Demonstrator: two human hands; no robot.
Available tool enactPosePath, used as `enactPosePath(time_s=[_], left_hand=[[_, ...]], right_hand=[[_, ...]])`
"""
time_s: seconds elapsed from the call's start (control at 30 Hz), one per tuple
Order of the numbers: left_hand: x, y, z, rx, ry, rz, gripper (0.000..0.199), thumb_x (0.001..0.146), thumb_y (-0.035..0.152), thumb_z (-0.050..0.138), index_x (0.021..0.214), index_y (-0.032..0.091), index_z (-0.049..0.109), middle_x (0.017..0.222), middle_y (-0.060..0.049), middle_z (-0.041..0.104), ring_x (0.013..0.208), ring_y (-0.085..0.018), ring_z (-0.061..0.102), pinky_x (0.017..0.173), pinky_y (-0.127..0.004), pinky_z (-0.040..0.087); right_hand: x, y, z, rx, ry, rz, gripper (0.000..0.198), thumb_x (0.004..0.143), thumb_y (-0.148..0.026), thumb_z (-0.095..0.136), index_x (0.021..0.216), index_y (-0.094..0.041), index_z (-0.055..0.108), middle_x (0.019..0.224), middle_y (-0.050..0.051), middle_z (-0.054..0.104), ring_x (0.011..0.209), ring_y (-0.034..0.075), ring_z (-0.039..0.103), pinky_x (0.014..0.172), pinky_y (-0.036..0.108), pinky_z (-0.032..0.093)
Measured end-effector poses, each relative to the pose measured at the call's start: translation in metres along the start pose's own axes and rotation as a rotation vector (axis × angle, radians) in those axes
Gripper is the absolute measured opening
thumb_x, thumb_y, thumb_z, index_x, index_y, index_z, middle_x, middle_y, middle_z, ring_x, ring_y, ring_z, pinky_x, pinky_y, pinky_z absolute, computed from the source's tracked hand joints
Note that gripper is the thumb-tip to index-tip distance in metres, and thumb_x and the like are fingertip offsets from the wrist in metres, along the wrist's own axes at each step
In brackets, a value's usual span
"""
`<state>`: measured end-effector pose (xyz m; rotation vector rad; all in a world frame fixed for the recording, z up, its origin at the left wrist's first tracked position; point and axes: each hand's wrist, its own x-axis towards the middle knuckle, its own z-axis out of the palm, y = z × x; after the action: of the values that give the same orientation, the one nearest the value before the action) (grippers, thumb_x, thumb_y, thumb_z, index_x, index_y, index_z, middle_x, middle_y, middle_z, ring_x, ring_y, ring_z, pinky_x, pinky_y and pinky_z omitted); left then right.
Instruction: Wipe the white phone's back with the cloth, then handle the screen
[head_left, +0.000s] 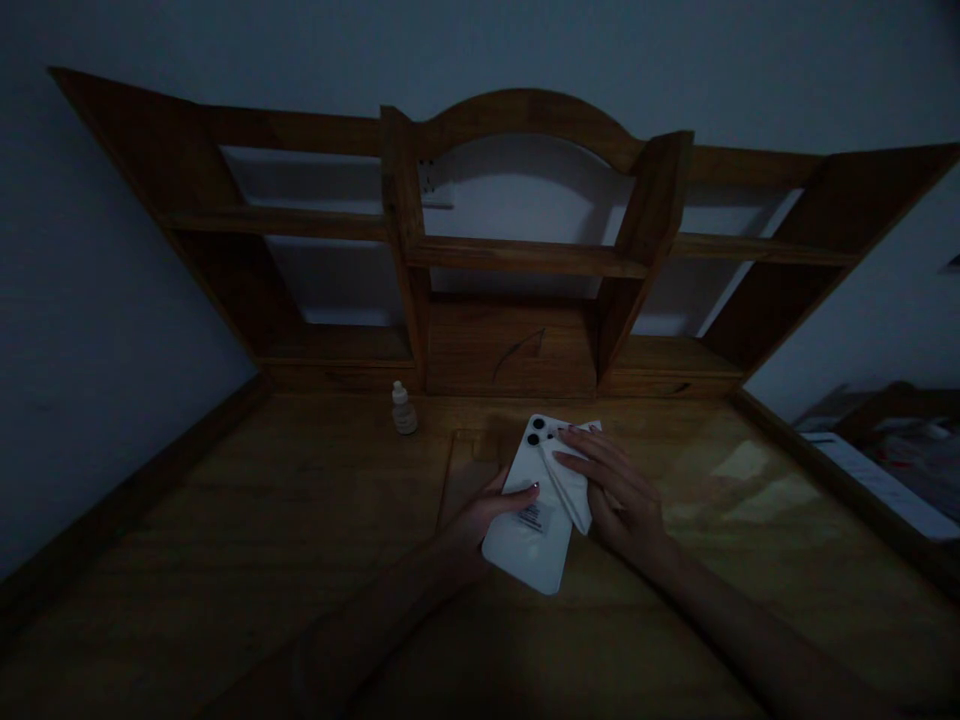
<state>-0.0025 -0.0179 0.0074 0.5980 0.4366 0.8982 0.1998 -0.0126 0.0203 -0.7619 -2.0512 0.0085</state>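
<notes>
pretty dim shot, so a lot of this is murky. a white phone [529,510] lies back side up near the middle of the wooden bench [262,540], camera lenses pointing toward the shelf unit [517,250] at the back. the left hand [484,520] holds the phone by its left edge, thumb laid across the back next to a small label (the print is too small to read). the right hand [615,490] lies flat, fingers stretched out, pressing a folded white cloth [570,475] onto the phone's right side; part of the cloth is tucked under the palm, so its full shape is hidden. a little white bottle [403,408] stands just behind and to the left, well apart from both hands, its label unreadable. both forearms fade into shadow at the bottom. some stuff at the far right is cut off and too dark to make out.
</notes>
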Motion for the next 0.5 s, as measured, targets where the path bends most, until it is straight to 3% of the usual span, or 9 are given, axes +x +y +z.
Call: enactPosePath(time_s=[0.13,0.27,0.5], left_hand=[[-0.005,0.004,0.002,0.076,0.019,-0.08,0.057,0.081,0.016,0.068,0.134,0.018,0.046,0.095,-0.006,0.07,0.079,-0.02,0.068,0.071,-0.027,0.05],[-0.005,0.005,0.003,0.062,0.009,-0.143,0.068,0.08,0.018,0.068,0.14,0.02,0.036,0.104,-0.011,0.069,0.084,-0.028,0.071,0.073,-0.034,0.053],[-0.005,0.006,0.002,0.08,-0.062,-0.183,0.062,0.085,0.017,0.061,0.141,0.02,0.035,0.106,-0.014,0.068,0.084,-0.028,0.072,0.074,-0.036,0.054]], right_hand=[[0.0,0.001,0.004,0.031,0.075,0.052,0.046,0.091,-0.004,0.042,0.128,-0.025,0.061,0.139,0.007,0.055,0.131,0.028,0.049,0.109,0.056,0.039],[0.0,0.003,0.005,0.086,0.121,0.135,0.045,0.092,-0.005,0.04,0.124,-0.026,0.063,0.14,0.006,0.054,0.131,0.027,0.048,0.108,0.054,0.04],[0.002,-0.006,-0.006,0.374,0.156,0.449,0.034,0.089,-0.013,0.05,0.116,-0.026,0.067,0.134,0.006,0.06,0.123,0.026,0.056,0.104,0.044,0.045]])
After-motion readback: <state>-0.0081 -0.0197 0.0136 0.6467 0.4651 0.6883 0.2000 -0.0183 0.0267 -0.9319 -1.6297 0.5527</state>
